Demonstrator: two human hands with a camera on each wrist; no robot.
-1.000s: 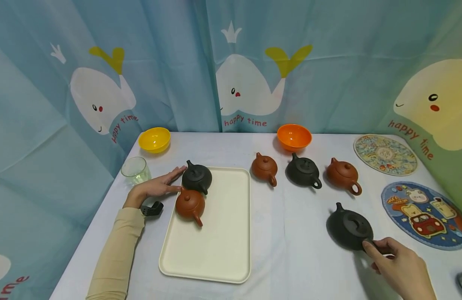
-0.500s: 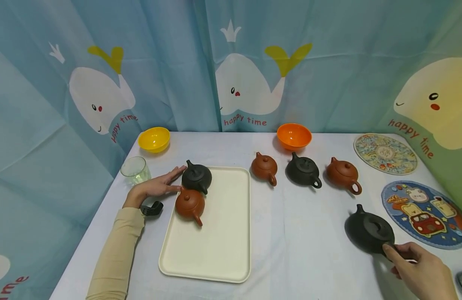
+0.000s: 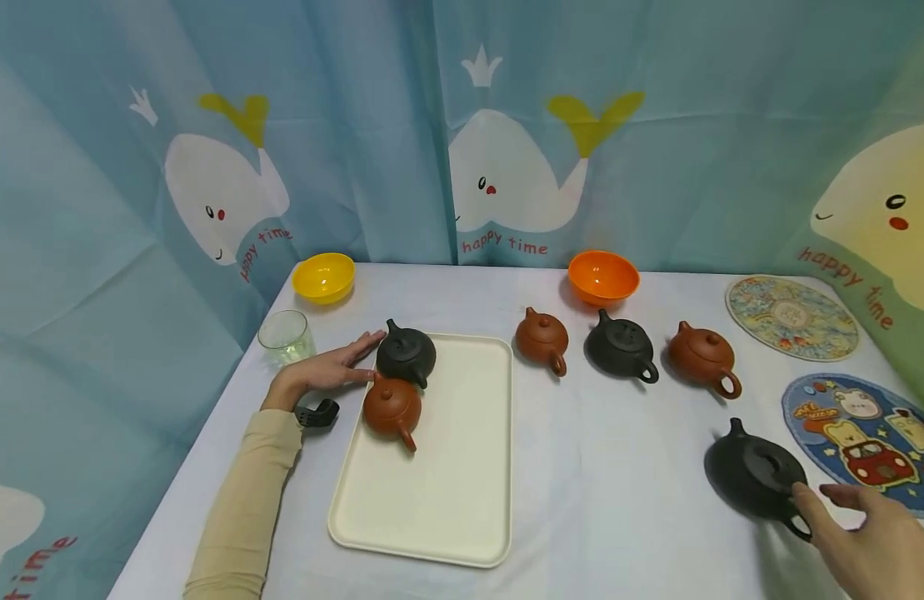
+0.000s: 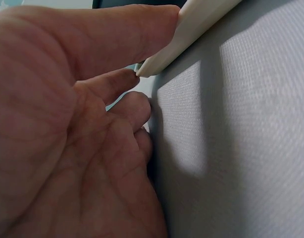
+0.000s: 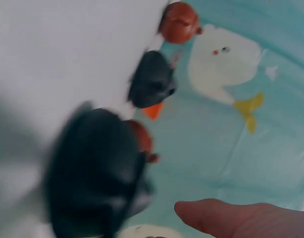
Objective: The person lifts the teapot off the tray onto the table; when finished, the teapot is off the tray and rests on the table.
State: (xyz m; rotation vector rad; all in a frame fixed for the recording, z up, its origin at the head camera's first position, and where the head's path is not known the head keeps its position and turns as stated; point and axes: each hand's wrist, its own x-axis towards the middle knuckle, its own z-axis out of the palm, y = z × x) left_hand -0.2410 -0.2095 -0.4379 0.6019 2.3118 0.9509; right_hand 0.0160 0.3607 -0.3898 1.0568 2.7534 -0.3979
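My left hand lies at the left side of a cream tray; in the left wrist view its thumb touches the tray's rim. On the tray's far left corner a black teapot and a reddish-brown teapot sit close together. My right hand is beside the handle of a larger black teapot on the white table, thumb and forefinger spread. In the right wrist view the thumb is apart from this teapot, which is blurred.
Behind the large teapot stand a brown teapot, a black teapot and another brown teapot. A yellow bowl, a glass and an orange bowl are farther out. Two round mats lie right.
My right hand carried the black teapot rightward by its handle, then let go; the fingers are now parted from the handle. The left hand has stayed put. The head view shifted slightly.
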